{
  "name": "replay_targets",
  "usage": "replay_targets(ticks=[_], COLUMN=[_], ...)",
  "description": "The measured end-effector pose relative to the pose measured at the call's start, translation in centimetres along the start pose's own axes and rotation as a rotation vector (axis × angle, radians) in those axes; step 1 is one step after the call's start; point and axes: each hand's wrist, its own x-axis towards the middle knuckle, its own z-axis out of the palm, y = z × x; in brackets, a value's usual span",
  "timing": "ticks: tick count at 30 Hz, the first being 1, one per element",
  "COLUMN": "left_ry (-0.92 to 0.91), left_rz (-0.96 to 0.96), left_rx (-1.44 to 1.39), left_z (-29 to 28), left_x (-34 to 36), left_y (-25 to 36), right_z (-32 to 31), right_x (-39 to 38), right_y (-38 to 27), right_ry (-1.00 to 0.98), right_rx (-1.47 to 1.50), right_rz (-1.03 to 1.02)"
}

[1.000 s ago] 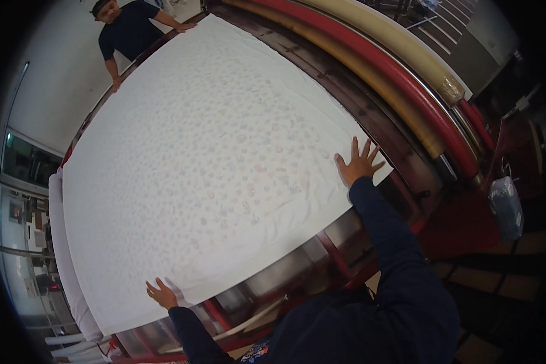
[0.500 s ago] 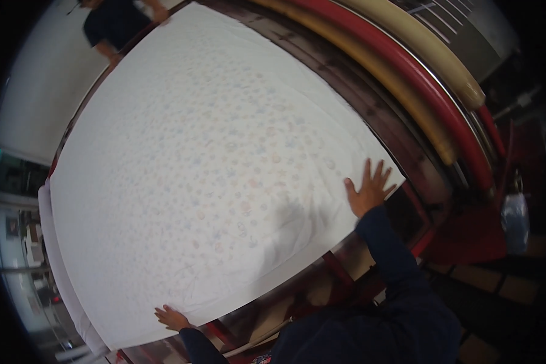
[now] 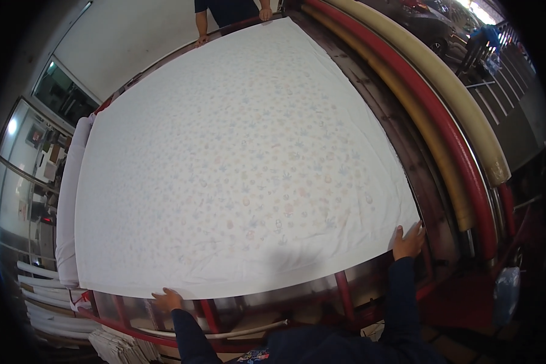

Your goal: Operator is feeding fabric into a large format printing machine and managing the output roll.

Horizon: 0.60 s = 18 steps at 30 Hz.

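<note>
A wide white fabric sheet [image 3: 236, 151] lies spread over a red-framed table [image 3: 344, 291]. Faint small blue and reddish figures dot the cloth, with wrinkles along its right side and near edge. My left hand [image 3: 168, 299] rests at the near edge, left of the middle, its fingers stretched onto the cloth. At the near right corner my right hand [image 3: 409, 242] touches the fabric, thumb apart from the slightly bent fingers. Across the table, another person [image 3: 232, 11] has both hands at the far edge.
Long rolls in cream [image 3: 443, 73], red [image 3: 434, 115] and mustard [image 3: 400, 112] line the right side. A white fabric roll [image 3: 73, 200] stands along the left end. White tubes [image 3: 48, 303] are stacked at lower left. A clear plastic bag [image 3: 507, 294] hangs at right.
The view has turned, shifting the scene. My right hand has moved from lying spread flat on the cloth to its corner, fingers now more bent. My left hand stays at the near edge.
</note>
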Motion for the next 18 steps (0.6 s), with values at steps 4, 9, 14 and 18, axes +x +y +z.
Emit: replay_targets(ticks=[4, 9, 14, 18], left_ry=[-0.256, -0.076, -0.114, -0.242], left_rz=[-0.017, 0.206, 0.145, 0.006], left_rx=[-0.390, -0.018, -0.195, -0.232], left_z=[2.1, -0.8, -1.6, -1.2], left_x=[4.6, 1.4, -1.6, -2.1], left_y=[-1.4, 0.7, 2.0, 4.5], right_z=[-0.9, -3.2, 0.2, 1.0], right_x=[3.4, 2.7, 3.7, 5.3], right_y=[2.7, -3.5, -1.7, 0.7], right_ry=[0.026, 0.015, -0.122, -0.121], right_rx=[-0.010, -0.146, -0.018, -0.026], right_rz=[0.062, -0.168, 0.028, 0.039])
